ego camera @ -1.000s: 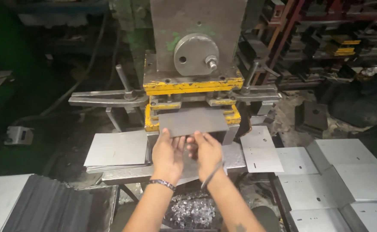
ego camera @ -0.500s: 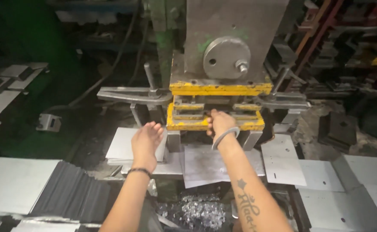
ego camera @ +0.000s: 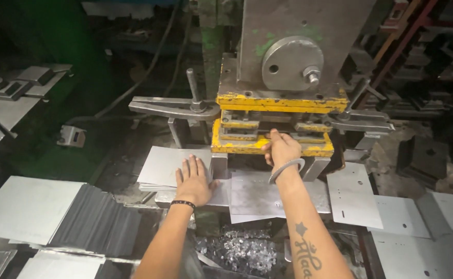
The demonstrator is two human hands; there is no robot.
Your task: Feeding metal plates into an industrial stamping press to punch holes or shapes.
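Note:
My left hand (ego camera: 194,181) lies flat, fingers spread, on a stack of grey metal sheets (ego camera: 164,164) to the left of the press. My right hand (ego camera: 280,147) reaches forward to the front of the yellow die (ego camera: 236,144). Its fingers are curled at the die's slot, and what they grip is hidden. A grey metal sheet with small holes (ego camera: 255,194) lies on the press bed under my right wrist. A metal bangle is on my right wrist and a black band on my left.
The grey press body (ego camera: 293,57) rises above the die, with clamp arms (ego camera: 169,107) on either side. Punched sheets (ego camera: 353,194) lie to the right, a fanned dark stack (ego camera: 94,222) and flat sheets to the left. Metal scrap (ego camera: 242,250) is piled below.
My left hand has left the die and moved left and down onto the sheet stack. My right hand stays at the die's front. The sheet now lies on the bed.

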